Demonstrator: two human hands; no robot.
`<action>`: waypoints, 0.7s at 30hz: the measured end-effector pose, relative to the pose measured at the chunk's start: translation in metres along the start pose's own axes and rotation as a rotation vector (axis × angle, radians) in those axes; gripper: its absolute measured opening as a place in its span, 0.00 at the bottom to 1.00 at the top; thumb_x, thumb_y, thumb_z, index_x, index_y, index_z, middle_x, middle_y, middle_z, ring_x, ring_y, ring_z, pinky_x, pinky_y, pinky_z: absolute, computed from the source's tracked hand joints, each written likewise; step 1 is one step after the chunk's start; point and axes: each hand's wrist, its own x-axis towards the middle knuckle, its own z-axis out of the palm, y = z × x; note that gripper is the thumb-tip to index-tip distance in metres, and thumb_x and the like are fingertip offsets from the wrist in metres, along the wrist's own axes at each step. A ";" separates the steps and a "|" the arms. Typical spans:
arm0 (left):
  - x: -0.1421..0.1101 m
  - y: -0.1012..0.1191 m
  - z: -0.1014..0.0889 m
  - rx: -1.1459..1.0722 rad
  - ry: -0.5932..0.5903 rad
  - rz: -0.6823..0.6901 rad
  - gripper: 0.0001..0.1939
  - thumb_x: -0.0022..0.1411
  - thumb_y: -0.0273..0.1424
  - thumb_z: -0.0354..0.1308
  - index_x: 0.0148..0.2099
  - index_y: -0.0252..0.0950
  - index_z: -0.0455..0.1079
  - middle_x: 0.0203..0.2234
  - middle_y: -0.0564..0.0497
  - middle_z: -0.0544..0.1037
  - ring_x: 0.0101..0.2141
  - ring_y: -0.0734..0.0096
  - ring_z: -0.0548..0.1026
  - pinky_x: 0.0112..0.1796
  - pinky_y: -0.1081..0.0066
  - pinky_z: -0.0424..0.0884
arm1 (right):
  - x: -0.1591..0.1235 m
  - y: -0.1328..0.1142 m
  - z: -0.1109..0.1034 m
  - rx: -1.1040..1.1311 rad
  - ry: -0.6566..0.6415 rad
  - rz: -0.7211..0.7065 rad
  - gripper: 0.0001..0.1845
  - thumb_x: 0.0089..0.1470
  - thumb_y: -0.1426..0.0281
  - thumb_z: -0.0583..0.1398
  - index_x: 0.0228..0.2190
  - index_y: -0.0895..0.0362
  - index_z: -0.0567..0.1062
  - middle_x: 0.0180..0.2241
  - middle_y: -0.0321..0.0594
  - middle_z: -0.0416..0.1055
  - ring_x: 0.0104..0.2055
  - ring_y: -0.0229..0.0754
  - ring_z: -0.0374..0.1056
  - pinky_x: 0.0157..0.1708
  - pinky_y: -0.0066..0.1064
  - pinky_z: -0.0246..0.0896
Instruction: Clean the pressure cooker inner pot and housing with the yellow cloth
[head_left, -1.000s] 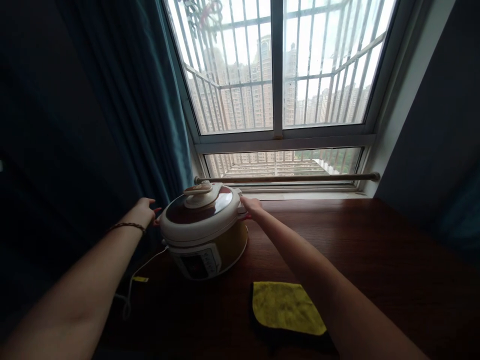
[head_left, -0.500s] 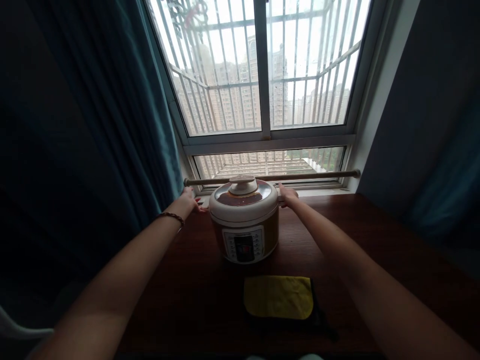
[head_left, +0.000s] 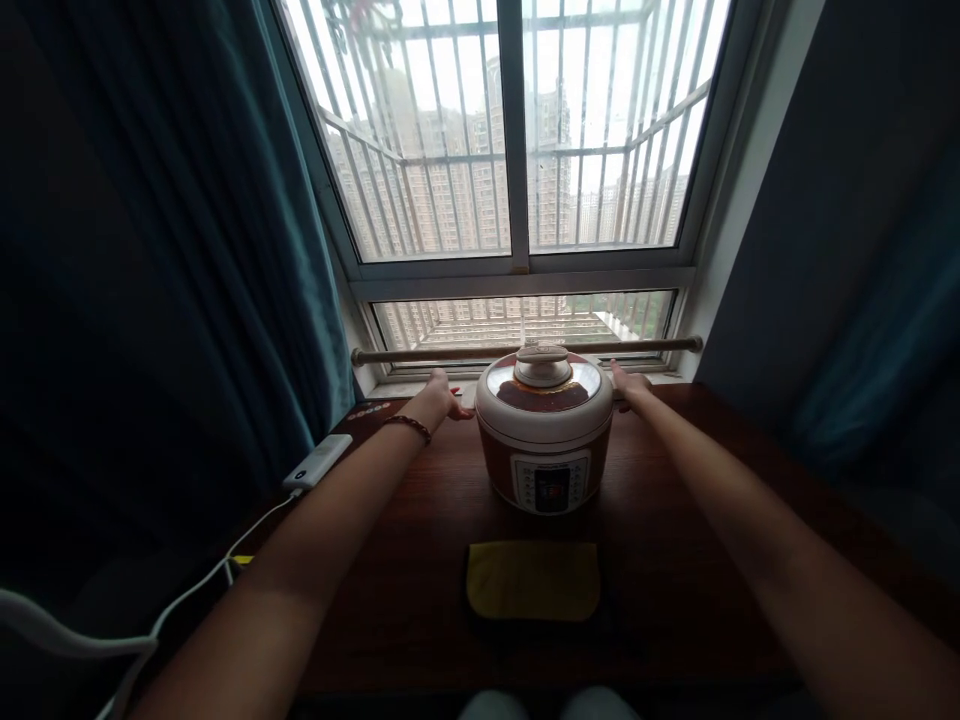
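A white and brown rice cooker point(head_left: 546, 430) stands upright near the window end of the wooden table, its control panel facing me. My left hand point(head_left: 441, 396) grips the handle on its left side, and my right hand point(head_left: 628, 386) is closed on the handle at its right. The undersides of both handles and some fingertips are hidden. A folded yellow cloth point(head_left: 533, 581) with a dark border lies flat on the table in front of the cooker, apart from both hands.
A white power strip point(head_left: 319, 462) with a white cable sits at the table's left edge, beside a blue curtain point(head_left: 300, 330). Behind the cooker, a rail point(head_left: 427, 355) runs across the barred window point(head_left: 517, 270). The brown table point(head_left: 420, 500) spreads beneath everything.
Both hands and the rice cooker have shifted right along the table. The power strip at the left, formerly hidden, now shows. My view has turned slightly.
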 end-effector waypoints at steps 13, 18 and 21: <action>-0.003 -0.031 -0.003 0.201 -0.058 0.034 0.16 0.62 0.36 0.51 0.50 0.33 0.64 0.42 0.46 0.71 0.37 0.69 0.72 0.36 0.64 0.72 | -0.006 0.019 -0.004 -0.078 -0.007 -0.061 0.45 0.40 0.39 0.52 0.37 0.70 0.75 0.27 0.56 0.73 0.24 0.49 0.72 0.16 0.32 0.65; 0.020 -0.052 -0.003 0.431 -0.002 0.208 0.17 0.62 0.36 0.52 0.50 0.33 0.64 0.44 0.46 0.70 0.40 0.67 0.72 0.39 0.62 0.71 | -0.001 0.019 -0.003 -0.081 -0.058 -0.112 0.40 0.43 0.42 0.52 0.38 0.68 0.74 0.33 0.55 0.74 0.23 0.47 0.71 0.15 0.32 0.65; 0.035 -0.053 0.001 0.578 0.046 0.274 0.17 0.62 0.36 0.52 0.50 0.33 0.64 0.45 0.46 0.70 0.42 0.65 0.71 0.41 0.60 0.70 | 0.000 0.017 -0.004 -0.092 -0.090 -0.149 0.36 0.47 0.45 0.51 0.38 0.65 0.74 0.34 0.54 0.74 0.21 0.44 0.70 0.13 0.32 0.64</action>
